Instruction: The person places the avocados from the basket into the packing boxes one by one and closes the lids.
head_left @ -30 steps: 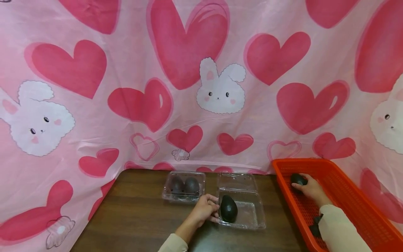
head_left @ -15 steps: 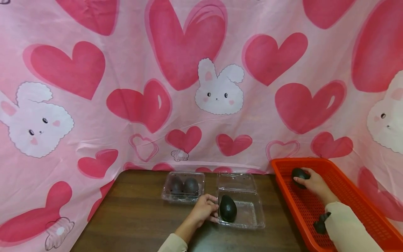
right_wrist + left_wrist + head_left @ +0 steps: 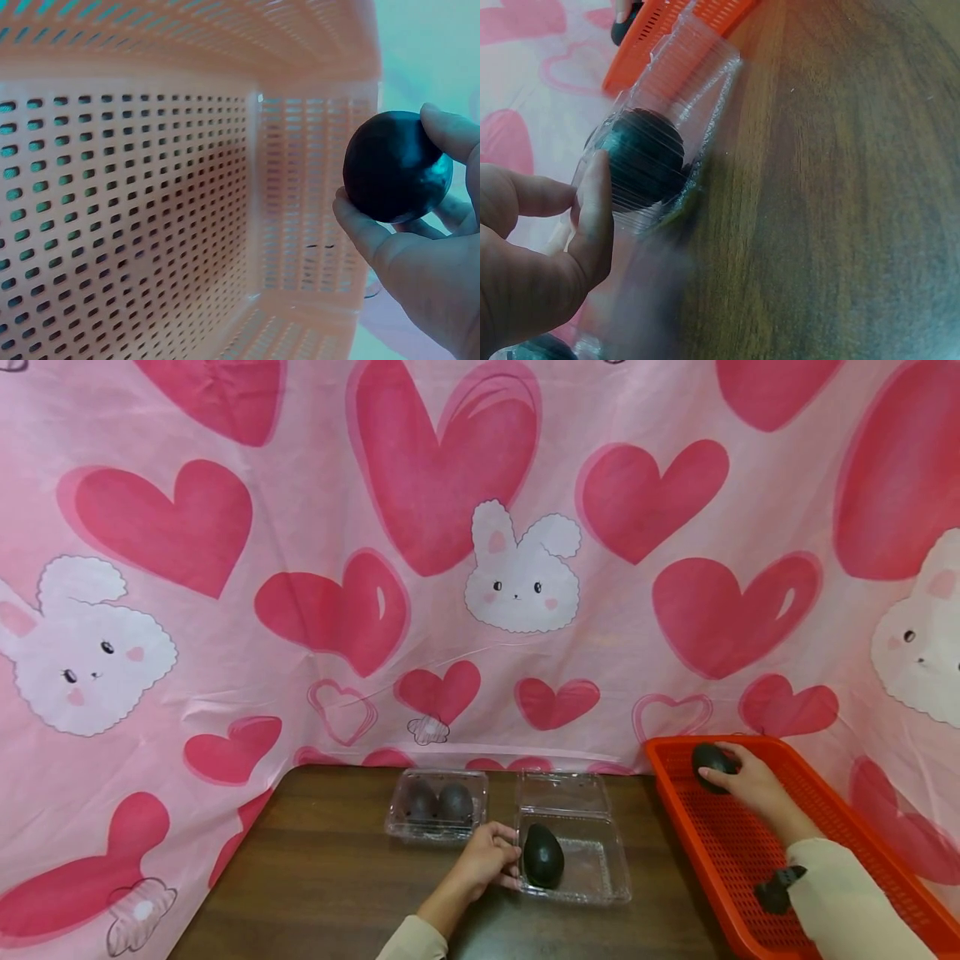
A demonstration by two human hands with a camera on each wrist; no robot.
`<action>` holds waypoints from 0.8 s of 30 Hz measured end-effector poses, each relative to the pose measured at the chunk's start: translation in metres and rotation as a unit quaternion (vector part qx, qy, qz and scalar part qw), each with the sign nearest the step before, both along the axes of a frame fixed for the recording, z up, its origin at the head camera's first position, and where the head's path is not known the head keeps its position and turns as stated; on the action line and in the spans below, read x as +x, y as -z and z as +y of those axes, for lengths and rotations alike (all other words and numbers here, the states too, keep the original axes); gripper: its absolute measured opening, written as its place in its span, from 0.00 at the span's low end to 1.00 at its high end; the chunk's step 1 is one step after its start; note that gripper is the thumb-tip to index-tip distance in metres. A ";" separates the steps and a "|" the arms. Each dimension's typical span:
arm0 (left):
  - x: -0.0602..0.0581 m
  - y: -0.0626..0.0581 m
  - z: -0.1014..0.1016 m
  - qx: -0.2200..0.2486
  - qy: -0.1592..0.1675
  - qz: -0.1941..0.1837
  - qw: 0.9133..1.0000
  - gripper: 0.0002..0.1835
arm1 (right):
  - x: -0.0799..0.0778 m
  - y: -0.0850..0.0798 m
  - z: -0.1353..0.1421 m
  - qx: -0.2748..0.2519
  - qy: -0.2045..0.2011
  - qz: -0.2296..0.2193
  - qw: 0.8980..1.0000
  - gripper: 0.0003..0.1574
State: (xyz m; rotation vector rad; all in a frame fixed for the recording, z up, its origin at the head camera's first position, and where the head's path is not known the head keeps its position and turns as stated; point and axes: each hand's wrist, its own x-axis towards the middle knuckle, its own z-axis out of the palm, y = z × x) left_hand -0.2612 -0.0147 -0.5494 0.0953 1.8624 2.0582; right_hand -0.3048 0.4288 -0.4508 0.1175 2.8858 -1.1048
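My left hand [image 3: 489, 862] pinches the left rim of an open clear plastic clamshell container [image 3: 592, 860]. One dark green avocado [image 3: 543, 857] lies in that container's left half; in the left wrist view the avocado [image 3: 643, 159] shows through the ribbed wall. Over the far end of the orange basket [image 3: 708, 868], my right hand [image 3: 756, 785] grips a second avocado [image 3: 712, 767]. The right wrist view has this avocado [image 3: 396, 166] between thumb and fingers, raised above the basket floor [image 3: 135, 217].
A closed clear clamshell [image 3: 437, 831] with two dark avocados inside stands left of the open one. The wooden table [image 3: 330, 860] runs back to a pink cloth [image 3: 517, 693] printed with hearts and rabbits. A small dark device [image 3: 780, 889] sits at my right sleeve.
My right hand has lifted the avocado slightly off the basket floor, and its forearm has shifted a little to the right. My left hand stays on the container's rim.
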 end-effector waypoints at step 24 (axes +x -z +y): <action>0.001 -0.004 -0.001 0.007 0.004 -0.003 1.000 0.15 | 0.013 -0.028 -0.047 -0.022 -0.042 0.045 0.998 0.51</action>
